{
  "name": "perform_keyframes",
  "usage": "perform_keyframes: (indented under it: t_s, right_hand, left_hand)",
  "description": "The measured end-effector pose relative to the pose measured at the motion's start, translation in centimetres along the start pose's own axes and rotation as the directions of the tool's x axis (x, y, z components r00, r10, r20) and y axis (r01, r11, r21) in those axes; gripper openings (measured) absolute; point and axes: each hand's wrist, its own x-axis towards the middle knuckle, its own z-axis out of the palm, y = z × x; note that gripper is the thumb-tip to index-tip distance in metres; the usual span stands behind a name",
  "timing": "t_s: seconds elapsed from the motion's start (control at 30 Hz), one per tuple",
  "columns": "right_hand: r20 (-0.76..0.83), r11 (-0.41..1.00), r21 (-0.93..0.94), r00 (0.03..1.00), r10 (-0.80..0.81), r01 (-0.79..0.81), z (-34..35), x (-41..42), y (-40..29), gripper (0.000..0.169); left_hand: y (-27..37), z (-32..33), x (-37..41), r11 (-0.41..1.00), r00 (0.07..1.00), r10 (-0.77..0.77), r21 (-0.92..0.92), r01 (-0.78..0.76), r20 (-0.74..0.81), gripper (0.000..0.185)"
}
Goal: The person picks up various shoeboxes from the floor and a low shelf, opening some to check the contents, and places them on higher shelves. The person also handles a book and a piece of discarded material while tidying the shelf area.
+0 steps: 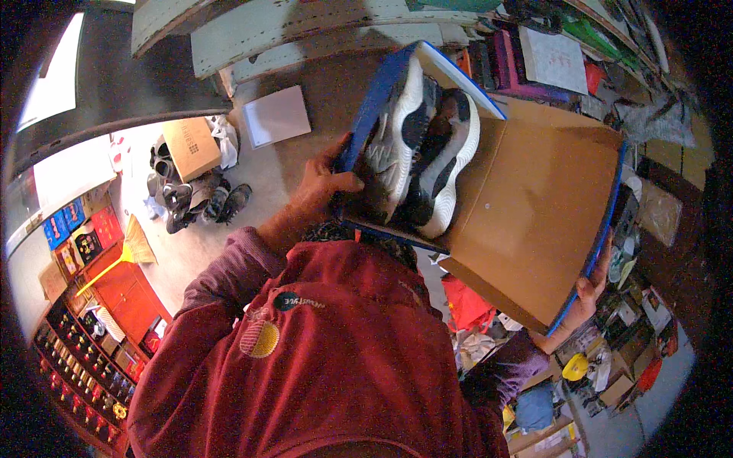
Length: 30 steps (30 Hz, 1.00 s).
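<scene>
A blue shoebox [366, 123] with brown cardboard inside is held up before my chest, its hinged lid [538, 200] swung out to the right. Inside the box lies a pair of sneakers [426, 154], grey and black with thick white soles, set on their sides. My left hand [326, 180] grips the box's left side, thumb over the rim. On the right, my right hand [587, 300] holds the lid's outer edge near its lower corner; some fingers are hidden behind the lid.
Several dark shoes [197, 197] are heaped on the floor at left, under a brown cardboard box [192, 150]. A flat pale box [276, 116] lies beyond. A yellow broom [136, 243] leans by red cabinets [123, 283]. Boxes and bags clutter the right; pale slatted boards [320, 34] cross the top.
</scene>
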Motion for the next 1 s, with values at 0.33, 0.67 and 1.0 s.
perform_keyframes:
  t_s: [0.33,0.67,1.0]
  right_hand:
    - [0.046,0.998,-0.061,0.999,-0.002,0.005,-1.6,0.1,5.1,0.083]
    - [0.002,0.996,0.065,0.998,0.058,-0.058,-1.1,-0.3,6.8,0.085]
    - [-0.006,0.989,0.082,0.992,0.128,-0.127,3.5,0.3,1.2,0.095]
  left_hand:
    - [0.2,4.1,0.1,0.967,0.985,0.144,0.225,-0.120,-0.092,0.093]
    - [-1.4,2.9,1.9,0.889,0.978,0.198,0.432,-0.154,-0.060,0.098]
    - [-0.7,3.4,1.2,0.927,0.967,0.252,0.294,-0.232,-0.034,0.089]
